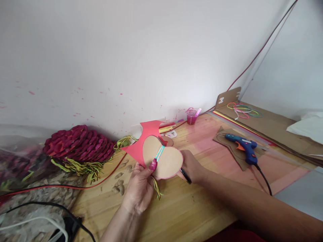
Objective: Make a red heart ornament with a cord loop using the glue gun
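Note:
My left hand (pixel 142 181) is closed on the lower left edge of a tan figure-eight cutout (pixel 170 161) with pink edging. Turquoise strands (pixel 159 153) cross its narrow waist. A small magenta piece (pixel 152 164) shows at my left thumb, and yellow-green yarn (pixel 156 188) hangs below that hand. Red paper (pixel 148 129) with pointed corners lies behind the cutout; whether I hold it too, I cannot tell. My right hand (pixel 190 166) is at the cutout's right edge, fingers mostly hidden behind it, with a black pen (pixel 186 176) sticking out beneath.
A blue glue gun (pixel 243 146) rests on cardboard (pixel 230 153) at right. Near the wall stands a cup of magenta paint (pixel 191 117). Magenta pieces with yarn (pixel 79 143) are piled at left, by loose brown pieces (pixel 118 187) and cables (pixel 101 179). Coloured cords (pixel 243 111) lie on cardboard.

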The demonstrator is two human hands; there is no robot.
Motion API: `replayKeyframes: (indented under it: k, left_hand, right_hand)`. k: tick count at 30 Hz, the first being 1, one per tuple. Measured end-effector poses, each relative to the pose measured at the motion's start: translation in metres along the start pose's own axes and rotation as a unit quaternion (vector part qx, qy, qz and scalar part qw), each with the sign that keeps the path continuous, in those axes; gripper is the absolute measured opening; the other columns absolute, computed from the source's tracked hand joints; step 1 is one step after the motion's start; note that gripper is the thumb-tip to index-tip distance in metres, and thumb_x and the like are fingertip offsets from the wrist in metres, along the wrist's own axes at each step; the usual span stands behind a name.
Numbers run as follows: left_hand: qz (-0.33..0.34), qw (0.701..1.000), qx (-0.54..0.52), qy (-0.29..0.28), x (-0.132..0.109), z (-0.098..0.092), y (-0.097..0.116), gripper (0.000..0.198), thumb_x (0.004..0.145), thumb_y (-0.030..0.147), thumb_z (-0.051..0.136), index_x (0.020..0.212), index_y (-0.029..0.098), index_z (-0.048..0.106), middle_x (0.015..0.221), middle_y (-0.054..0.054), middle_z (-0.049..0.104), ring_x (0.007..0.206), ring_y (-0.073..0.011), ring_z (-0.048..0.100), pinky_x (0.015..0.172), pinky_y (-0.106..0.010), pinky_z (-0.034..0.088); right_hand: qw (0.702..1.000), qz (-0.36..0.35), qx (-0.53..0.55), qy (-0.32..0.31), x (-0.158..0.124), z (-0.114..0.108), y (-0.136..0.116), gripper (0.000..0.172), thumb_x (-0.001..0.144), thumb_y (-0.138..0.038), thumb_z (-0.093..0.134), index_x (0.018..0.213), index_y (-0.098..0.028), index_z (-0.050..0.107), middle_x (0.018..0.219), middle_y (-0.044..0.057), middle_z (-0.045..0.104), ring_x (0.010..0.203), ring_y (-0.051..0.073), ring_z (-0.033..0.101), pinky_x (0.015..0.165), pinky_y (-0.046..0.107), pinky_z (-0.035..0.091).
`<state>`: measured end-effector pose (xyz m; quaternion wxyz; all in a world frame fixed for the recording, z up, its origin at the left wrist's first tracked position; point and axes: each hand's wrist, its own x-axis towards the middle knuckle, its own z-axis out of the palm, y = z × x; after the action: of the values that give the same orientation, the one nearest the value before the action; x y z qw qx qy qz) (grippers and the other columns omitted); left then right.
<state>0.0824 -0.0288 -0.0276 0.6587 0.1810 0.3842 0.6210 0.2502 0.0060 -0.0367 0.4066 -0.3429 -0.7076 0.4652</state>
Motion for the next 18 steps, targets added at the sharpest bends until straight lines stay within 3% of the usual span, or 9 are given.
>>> replayKeyframes:
  k: [8,18]
  left_hand:
    - [0.004,1.000,0.003,-0.008,0.002,-0.002,0.001,0.047,0.077,-0.003,0.070,0.120,0.015,0.063,0.093,-0.007,0.076,0.073,-0.0134,0.074,0.068,-0.019,0.061]
    - [0.023,0.998,0.058,-0.009,0.008,-0.010,0.011,0.044,0.075,0.003,0.074,0.115,0.018,0.064,0.096,-0.005,0.076,0.072,-0.0126,0.073,0.069,-0.022,0.062]
  right_hand:
    - [0.999,0.032,0.006,0.012,0.000,0.000,0.000,0.015,0.069,-0.024,0.058,0.057,-0.018,0.050,0.054,-0.002,0.050,0.054,0.012,0.045,0.053,0.024,0.038]
    - [0.994,0.042,0.082,-0.065,0.011,-0.010,-0.004,0.020,0.073,-0.035,0.069,0.068,-0.020,0.058,0.053,-0.003,0.049,0.057,0.014,0.052,0.058,0.026,0.048]
